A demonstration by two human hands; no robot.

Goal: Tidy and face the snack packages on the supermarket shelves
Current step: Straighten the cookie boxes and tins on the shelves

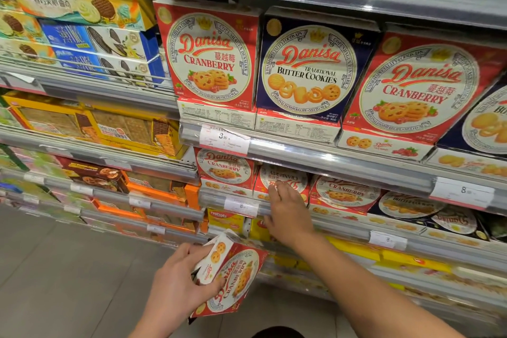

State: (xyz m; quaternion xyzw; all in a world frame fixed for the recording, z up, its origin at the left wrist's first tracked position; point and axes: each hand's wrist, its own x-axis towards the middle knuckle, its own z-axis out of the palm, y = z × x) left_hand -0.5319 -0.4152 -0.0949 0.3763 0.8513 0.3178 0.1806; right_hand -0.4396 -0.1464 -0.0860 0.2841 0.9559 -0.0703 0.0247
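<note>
My left hand [181,274] grips a red Danisa cranberry box [233,274], held tilted in front of the lower shelves. My right hand [288,208] reaches into the lower shelf, its fingertips touching an upside-down cranberry box [288,175]. That box stands between an upright cranberry box [223,170] on its left and a leaning one [343,192] on its right. One shelf higher stand large boxes: cranberry [208,55], blue butter cookies [310,68] and another cranberry [414,88].
Shelf rails with price tags [225,140] run across the front of each level. Blue butter cookie boxes [408,207] lie at the right of the lower shelf, one upside down. Yellow packs [225,221] fill the level beneath. Other biscuit boxes [82,5] stand at left above grey floor [68,269].
</note>
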